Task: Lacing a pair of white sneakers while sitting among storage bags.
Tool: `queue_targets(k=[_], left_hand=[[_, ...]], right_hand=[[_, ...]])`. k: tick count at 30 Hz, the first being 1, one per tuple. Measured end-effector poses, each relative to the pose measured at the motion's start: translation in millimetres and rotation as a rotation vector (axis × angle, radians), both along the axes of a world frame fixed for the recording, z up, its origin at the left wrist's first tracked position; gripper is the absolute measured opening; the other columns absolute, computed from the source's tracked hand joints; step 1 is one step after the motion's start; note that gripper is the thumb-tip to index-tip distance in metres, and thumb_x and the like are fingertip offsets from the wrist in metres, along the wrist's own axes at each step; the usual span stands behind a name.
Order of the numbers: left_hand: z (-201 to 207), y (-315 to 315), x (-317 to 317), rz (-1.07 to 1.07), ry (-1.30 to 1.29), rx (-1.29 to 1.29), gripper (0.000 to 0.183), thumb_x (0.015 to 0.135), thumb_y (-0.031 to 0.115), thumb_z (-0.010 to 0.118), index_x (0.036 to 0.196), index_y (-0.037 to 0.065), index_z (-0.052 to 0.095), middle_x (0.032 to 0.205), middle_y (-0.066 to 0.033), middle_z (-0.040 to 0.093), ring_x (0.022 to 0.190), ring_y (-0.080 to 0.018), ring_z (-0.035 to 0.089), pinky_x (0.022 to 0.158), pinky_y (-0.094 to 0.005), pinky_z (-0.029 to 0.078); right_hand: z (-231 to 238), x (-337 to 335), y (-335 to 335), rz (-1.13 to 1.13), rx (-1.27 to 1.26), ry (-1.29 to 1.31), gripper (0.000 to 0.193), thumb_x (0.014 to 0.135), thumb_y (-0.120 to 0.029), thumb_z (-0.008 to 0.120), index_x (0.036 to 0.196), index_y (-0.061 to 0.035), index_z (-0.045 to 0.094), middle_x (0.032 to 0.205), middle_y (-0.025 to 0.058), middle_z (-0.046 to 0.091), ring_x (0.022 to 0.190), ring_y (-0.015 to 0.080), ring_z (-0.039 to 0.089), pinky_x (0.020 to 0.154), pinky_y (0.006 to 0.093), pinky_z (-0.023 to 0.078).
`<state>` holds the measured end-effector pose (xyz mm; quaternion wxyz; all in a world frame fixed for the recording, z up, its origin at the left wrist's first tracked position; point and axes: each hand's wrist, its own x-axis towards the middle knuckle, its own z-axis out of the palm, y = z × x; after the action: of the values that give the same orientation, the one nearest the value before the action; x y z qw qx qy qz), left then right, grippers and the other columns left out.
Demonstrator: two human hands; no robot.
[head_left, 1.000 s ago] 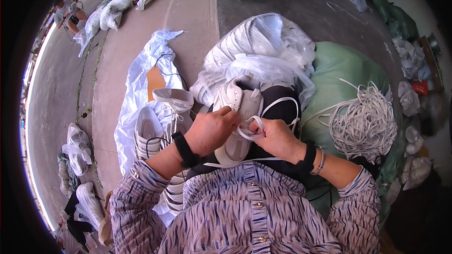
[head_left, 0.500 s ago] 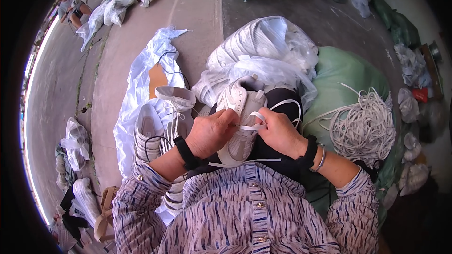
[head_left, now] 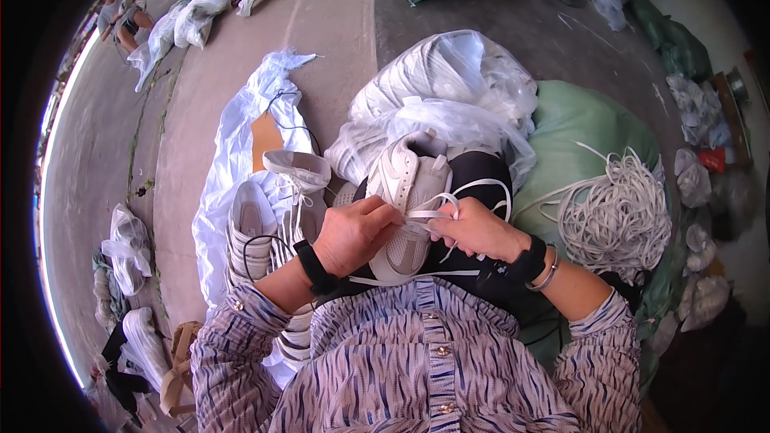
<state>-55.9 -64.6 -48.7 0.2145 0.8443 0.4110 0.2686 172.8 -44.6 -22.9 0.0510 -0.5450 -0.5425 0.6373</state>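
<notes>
A white and beige sneaker (head_left: 411,180) rests on my dark-trousered lap, its toe toward me and its heel away. White shoelace (head_left: 423,213) crosses its front. My left hand (head_left: 358,228) pinches the lace at the shoe's left side, fingertips against the eyelet edge. On the other side my right hand (head_left: 480,230) is closed on the lace, thumb and fingers together, with a loop standing up above it. A loose lace end curves over my right thigh. The exact grip of the left fingertips is partly hidden.
More pale shoes (head_left: 255,220) stand on white plastic sheeting (head_left: 215,208) at my left. Ahead sits a clear bag of shoes (head_left: 437,72). To my right a tangled pile of white laces (head_left: 616,216) lies on a green sack (head_left: 593,116). Another person (head_left: 124,18) sits far left.
My right hand has shifted slightly down, and the lace beside it has opened into a larger upright loop. My left hand stays at the shoe's left edge.
</notes>
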Motion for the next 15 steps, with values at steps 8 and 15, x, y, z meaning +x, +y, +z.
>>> queue_targets(k=[8,15], left_hand=[[16.7,4.1,4.0,-0.230,0.267,0.262,0.025,0.070,0.009,0.060,0.095,0.006,0.060,0.079,-0.0032,0.055,0.067,-0.0187,0.061,0.057,-0.0284,0.051],[18.3,2.7,22.8,-0.234,0.474,0.281,0.015,0.074,0.008,0.056,0.087,0.002,0.050,0.072,-0.0053,0.048,0.062,-0.0190,0.060,0.054,-0.0308,0.049]], right_hand=[[7.9,0.7,22.0,0.131,0.011,-0.018,0.031,0.086,-0.029,0.059,0.077,0.0002,0.061,0.056,0.0002,0.052,0.043,0.0060,0.046,0.039,0.0214,0.036],[-12.1,-2.8,26.1,0.161,0.361,-0.004,0.015,0.082,-0.016,0.062,0.083,-0.0012,0.064,0.057,-0.0021,0.053,0.053,0.0028,0.050,0.047,0.0201,0.040]])
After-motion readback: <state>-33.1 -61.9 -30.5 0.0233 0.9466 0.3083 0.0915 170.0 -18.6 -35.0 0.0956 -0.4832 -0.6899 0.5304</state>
